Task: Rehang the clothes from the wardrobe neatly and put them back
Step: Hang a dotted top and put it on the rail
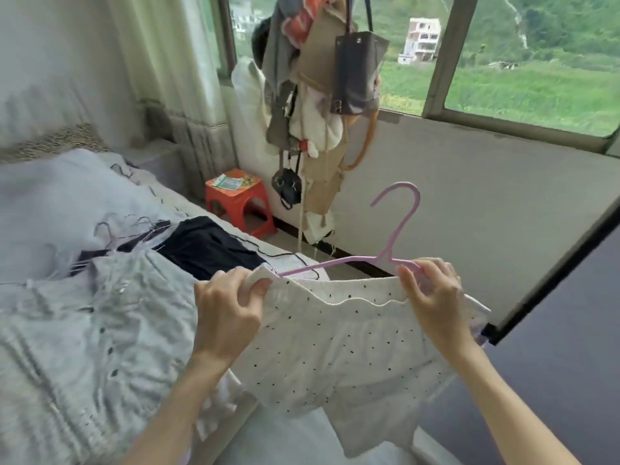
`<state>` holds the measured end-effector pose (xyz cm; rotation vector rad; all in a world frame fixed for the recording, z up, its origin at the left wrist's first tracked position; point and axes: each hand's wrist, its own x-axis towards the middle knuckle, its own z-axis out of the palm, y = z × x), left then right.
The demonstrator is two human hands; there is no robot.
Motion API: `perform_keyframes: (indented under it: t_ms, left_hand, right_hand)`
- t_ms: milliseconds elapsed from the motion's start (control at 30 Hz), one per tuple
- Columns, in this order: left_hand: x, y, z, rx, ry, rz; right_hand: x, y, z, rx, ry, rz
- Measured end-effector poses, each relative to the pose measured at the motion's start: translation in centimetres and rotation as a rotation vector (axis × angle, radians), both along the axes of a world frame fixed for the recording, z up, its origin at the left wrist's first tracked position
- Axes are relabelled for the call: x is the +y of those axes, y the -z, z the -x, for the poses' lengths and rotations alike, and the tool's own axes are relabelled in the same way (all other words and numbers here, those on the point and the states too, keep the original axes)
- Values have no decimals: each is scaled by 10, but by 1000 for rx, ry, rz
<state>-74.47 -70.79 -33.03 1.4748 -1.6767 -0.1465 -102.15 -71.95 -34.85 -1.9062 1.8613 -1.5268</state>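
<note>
Hands up | left hand [228, 313] grips white dotted top [335, 340]; right hand [432, 297] pinches top and pink hanger [396, 229]

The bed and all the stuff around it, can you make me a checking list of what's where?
Surface: bed with pale bedding, piled with clothes.
Job's things: white speckled top going onto a pink hanger, held up beside the bed; grey buttoned garment, black garment and spare hangers lie on the bed.
Clutter: red stool with a packet on it; dark bag and clothes hanging by the window.
Grips: left hand pinches the top's left shoulder; right hand holds the top and hanger's right end.
Cables: thin black cable across the bed edge.
Surroundings: curtain, window onto green hills.
</note>
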Motion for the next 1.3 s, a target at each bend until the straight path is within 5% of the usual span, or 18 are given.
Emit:
perform_keyframes:
  t_ms: [267,567,867,1033,1300]
  left_hand:
    - [18,-53,-109,227,-305,-42]
    - [-40,-142,-231,76,-506,376]
    - [-116,-198,-325,-66,-612,512]
    - [-180,-176,-385,-74,-647,381]
    - [-280,-62,-456,-100,-777,-99]
  right_hand:
    - [-82,-62,-135,-7,-72,161]
    - [-184,-177,-284,-95,-204,340]
    - [-282,-228,-390,-135,-287,396]
    - [-352,-206,-444,-80,-394,279]
    - [-468,-80,-524,59,-622,-156]
